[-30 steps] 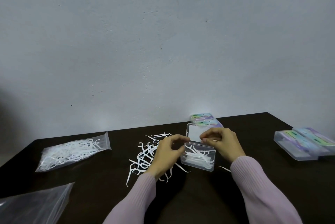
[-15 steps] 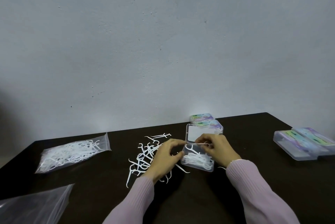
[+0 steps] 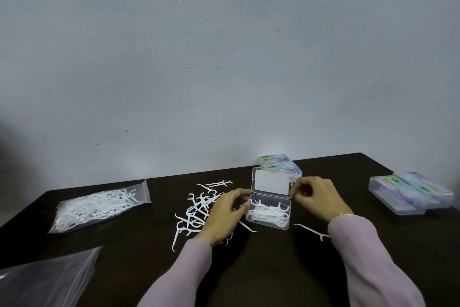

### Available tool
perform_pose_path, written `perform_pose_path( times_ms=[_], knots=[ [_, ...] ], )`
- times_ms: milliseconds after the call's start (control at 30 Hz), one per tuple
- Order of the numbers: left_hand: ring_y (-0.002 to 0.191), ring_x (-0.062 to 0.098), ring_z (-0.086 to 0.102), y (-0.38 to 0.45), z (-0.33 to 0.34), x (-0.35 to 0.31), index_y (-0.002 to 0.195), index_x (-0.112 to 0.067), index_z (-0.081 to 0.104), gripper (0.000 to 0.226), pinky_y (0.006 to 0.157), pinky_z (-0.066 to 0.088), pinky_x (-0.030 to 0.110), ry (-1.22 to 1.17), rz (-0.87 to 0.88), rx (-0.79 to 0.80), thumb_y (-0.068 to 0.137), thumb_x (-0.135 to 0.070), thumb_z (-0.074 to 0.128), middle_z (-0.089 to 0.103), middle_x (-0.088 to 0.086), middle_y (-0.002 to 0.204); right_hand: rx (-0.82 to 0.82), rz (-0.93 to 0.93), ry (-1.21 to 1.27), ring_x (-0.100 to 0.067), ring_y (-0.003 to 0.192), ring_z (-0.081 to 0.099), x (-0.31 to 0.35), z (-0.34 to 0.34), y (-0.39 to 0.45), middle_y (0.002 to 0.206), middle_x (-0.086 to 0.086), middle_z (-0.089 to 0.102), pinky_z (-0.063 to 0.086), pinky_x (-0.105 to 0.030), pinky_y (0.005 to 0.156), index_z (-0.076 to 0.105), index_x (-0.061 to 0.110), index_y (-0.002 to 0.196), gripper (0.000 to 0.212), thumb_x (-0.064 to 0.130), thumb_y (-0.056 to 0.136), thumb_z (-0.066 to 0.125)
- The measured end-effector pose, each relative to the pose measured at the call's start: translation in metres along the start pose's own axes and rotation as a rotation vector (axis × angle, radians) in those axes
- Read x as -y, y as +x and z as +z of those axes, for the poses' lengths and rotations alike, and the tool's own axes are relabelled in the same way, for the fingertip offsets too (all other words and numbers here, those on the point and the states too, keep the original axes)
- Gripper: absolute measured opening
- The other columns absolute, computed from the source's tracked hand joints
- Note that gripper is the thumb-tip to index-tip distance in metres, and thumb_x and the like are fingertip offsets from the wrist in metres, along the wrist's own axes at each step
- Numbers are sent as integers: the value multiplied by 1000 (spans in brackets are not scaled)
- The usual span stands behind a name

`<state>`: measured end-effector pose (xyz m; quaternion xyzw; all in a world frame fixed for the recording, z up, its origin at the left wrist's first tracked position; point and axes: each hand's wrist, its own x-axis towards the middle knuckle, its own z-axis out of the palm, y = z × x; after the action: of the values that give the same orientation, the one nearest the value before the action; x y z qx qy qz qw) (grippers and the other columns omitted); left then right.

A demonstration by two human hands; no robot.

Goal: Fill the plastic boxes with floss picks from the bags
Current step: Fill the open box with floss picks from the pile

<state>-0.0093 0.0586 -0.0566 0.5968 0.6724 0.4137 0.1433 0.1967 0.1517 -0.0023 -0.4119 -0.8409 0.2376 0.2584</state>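
The left hand grips the left end of the open box of floss picks, fingers curled. The right hand pinches the raised lid at its right edge.

An open box holding floss picks is sitting at lower centre of the table, its lid standing up behind it; loose picks are lying just left, one pick lower right. A filled bag is lying at left, an empty bag at lower left. Closed boxes are resting behind the lid and at far right.
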Motion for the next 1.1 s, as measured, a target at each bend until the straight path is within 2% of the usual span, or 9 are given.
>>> perform_pose_path(
  times_ms=[67,133,200,267,433,567,700,933,1100],
  knots=[
    [106,4,57,-2,-1,-1,116,-28,60,24,95,48,31,-22,-6,-17,93,-24,56,64,-10,111,42,76,-25,-7,79,57,-4,-5,-7,84,4,62,50,-24,78,62,24,78,11,14,82,63],
    [106,4,58,-5,-4,-4,114,-23,63,22,94,47,24,-48,-11,-29,93,-19,55,64,-8,113,175,170,-88,-8,83,57,-6,-7,-15,87,5,61,49,-24,80,61,23,85,4,23,83,64],
    [102,4,60,-7,-9,-7,109,-20,66,20,88,47,17,-52,-3,-41,93,-13,54,66,-7,109,282,249,-149,-8,86,57,-3,-5,-20,90,5,60,48,-24,80,60,23,88,10,29,82,66],
    [97,3,60,-13,-10,-10,104,-23,67,21,81,44,10,-53,1,-58,93,-10,54,67,-9,104,307,284,-188,-10,88,58,1,-3,-25,93,4,61,50,-27,84,58,23,89,13,26,81,68],
    [87,-12,55,-28,-15,-10,104,-22,67,20,71,38,3,-28,0,-72,92,-9,56,64,-14,100,345,254,-458,-18,104,57,16,3,-33,114,-4,58,46,-33,95,53,15,111,24,23,89,57],
    [97,-4,58,-38,-29,-5,101,-25,66,22,77,42,7,-45,-36,-115,92,-8,56,65,-15,104,425,194,-452,-17,104,56,24,9,-36,118,-5,57,43,-28,89,54,12,115,24,23,94,49],
    [96,-3,58,-46,-48,8,99,-26,68,23,76,43,7,-21,-72,-167,91,-8,57,65,-17,104,414,127,-376,-16,93,54,37,12,-31,115,-9,58,42,-25,83,55,8,112,23,21,94,48],
    [100,-1,58,-54,-73,27,97,-31,67,27,80,45,11,44,-117,-193,91,-7,57,65,-17,105,241,-7,-334,-24,98,59,64,29,-10,108,-11,62,46,-33,85,58,8,104,19,18,94,45],
    [96,-3,56,-53,-86,29,104,-29,66,24,77,44,9,100,-167,-131,91,-10,58,63,-15,108,109,-58,-436,-21,101,58,72,39,-2,112,-7,60,42,-28,83,58,14,108,21,25,95,47]
  ],
)
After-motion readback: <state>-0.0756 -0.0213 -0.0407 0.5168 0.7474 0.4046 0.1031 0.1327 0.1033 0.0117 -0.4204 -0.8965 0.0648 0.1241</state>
